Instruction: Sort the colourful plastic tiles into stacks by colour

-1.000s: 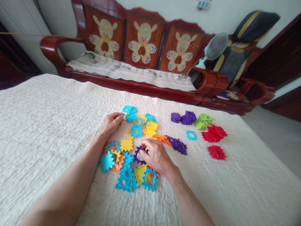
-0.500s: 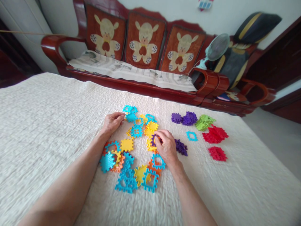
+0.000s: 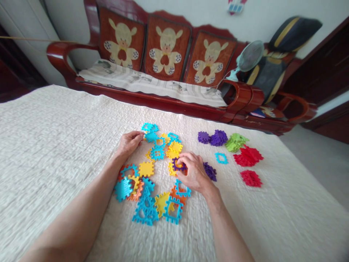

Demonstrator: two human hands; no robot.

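Observation:
Notched plastic tiles in blue, yellow and orange lie scattered between and below my hands. My right hand [image 3: 193, 171] has its thumb and fingers parted around a purple frame tile [image 3: 178, 164], which rests over yellow and orange tiles. My left hand [image 3: 131, 143] lies on the cloth beside a blue tile [image 3: 151, 137], fingertips drawn together; whether anything is between them is hidden. A yellow square tile [image 3: 146, 169] sits between the hands, nearer to me. Purple tiles [image 3: 209, 171] are just right of my right hand.
Farther right are a purple pile [image 3: 219, 138], a green pile [image 3: 236, 142], red piles [image 3: 248, 156] and a lone blue frame [image 3: 221, 158]. A white quilted cloth [image 3: 68, 134] covers the table. Behind stand a wooden sofa [image 3: 152, 99] and a fan [image 3: 250, 56].
My right hand's fingers have spread apart around the purple frame, which now shows more fully. My left hand has hardly moved. The whole view has shifted slightly.

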